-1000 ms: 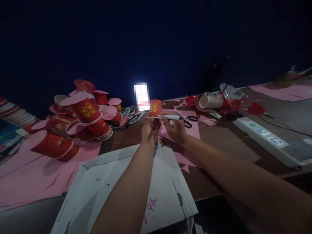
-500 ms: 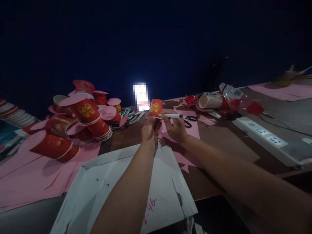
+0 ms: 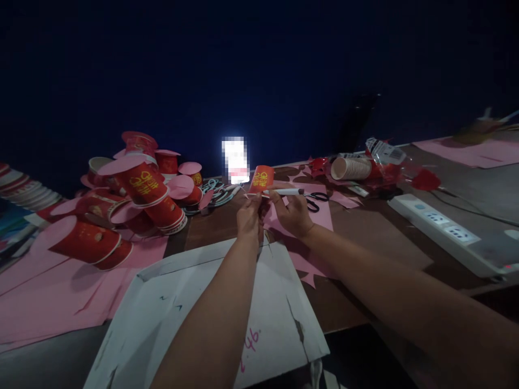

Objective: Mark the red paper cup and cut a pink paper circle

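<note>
My left hand [image 3: 250, 217] grips a red paper cup [image 3: 261, 178] with gold characters, its fingers closed at the rim end nearest me. The cup is tilted a little to the right. In my right hand [image 3: 292, 213] is a white marker pen [image 3: 287, 192], held in a writing grip with its tip end pointing left at the cup's rim. Whether the tip touches the cup I cannot make out. Black-handled scissors [image 3: 313, 204] lie just beyond my right hand on a pink paper sheet [image 3: 320, 221]. Under my forearms is a white cardboard box lid [image 3: 194, 281].
Red cups with pink paper discs [image 3: 140, 181] are heaped on the left over pink sheets [image 3: 52, 292]. A lit phone [image 3: 235, 161] stands at the back beside a coiled cable [image 3: 219, 193]. To the right are a bagged cup stack [image 3: 351, 168] and a power strip [image 3: 446, 229].
The cup has turned slightly, its base leaning a little further right. Both hands keep their grips, with hardly any other movement.
</note>
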A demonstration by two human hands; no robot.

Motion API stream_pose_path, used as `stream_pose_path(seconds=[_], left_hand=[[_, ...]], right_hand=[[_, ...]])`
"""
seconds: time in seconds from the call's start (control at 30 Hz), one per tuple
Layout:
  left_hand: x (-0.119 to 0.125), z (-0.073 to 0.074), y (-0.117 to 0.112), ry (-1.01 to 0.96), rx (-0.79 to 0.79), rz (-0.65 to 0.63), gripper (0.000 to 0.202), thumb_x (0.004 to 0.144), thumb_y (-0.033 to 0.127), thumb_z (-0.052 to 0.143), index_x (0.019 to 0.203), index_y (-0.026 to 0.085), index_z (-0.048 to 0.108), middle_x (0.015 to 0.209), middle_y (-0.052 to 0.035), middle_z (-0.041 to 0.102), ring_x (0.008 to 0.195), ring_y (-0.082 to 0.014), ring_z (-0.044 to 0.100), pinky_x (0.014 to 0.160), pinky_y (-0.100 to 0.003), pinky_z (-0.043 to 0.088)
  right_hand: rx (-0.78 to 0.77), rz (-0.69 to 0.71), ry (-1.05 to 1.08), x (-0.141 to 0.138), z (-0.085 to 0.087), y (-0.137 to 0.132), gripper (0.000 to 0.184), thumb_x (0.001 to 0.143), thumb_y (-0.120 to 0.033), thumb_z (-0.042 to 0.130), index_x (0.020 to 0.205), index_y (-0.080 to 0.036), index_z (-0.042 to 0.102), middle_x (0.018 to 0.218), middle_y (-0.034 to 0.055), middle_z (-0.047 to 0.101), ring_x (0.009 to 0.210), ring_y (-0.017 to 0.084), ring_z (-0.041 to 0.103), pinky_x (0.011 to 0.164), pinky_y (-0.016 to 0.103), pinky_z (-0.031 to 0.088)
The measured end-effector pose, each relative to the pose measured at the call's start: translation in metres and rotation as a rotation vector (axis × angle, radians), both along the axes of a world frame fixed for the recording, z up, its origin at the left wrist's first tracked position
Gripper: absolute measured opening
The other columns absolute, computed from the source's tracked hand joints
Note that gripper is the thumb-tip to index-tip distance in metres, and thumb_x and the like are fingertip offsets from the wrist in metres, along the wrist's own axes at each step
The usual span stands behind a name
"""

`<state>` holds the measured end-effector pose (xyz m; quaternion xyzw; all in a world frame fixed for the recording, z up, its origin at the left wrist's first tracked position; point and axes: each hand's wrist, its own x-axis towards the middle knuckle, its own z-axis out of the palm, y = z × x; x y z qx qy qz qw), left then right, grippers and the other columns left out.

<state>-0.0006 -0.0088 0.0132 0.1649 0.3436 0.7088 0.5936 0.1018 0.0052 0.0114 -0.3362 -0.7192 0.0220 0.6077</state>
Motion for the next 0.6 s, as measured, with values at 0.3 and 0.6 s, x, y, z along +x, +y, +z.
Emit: stream_pose_path(seconds=[0.3, 0.6], left_hand=[[0.0004, -0.0032, -0.0006, 0.034, 0.055, -0.019, 0.020, 0.064, 0.022, 0.078, 0.077, 0.012, 0.067, 0.072, -0.0021, 0.069, 0.062, -0.0088, 0.064, 0.069, -0.022, 0.050], [0.0016, -0.0015, 0.0006, 0.023, 0.019, 0.006, 0.010, 0.078, 0.022, 0.065, 0.078, 0.013, 0.068, 0.071, -0.0039, 0.069, 0.063, -0.0124, 0.065, 0.074, -0.028, 0.053]], right_hand=[[0.004, -0.013, 0.008, -0.0001, -0.0003, 0.0008, 0.013, 0.090, -0.026, 0.052, 0.092, -0.023, 0.064, 0.093, 0.0066, 0.070, 0.084, 0.020, 0.065, 0.081, 0.038, 0.051], [0.004, 0.053, 0.009, -0.0008, 0.0012, -0.0002, 0.015, 0.090, -0.024, 0.053, 0.093, -0.024, 0.067, 0.090, 0.0045, 0.071, 0.086, 0.019, 0.065, 0.082, 0.036, 0.052]])
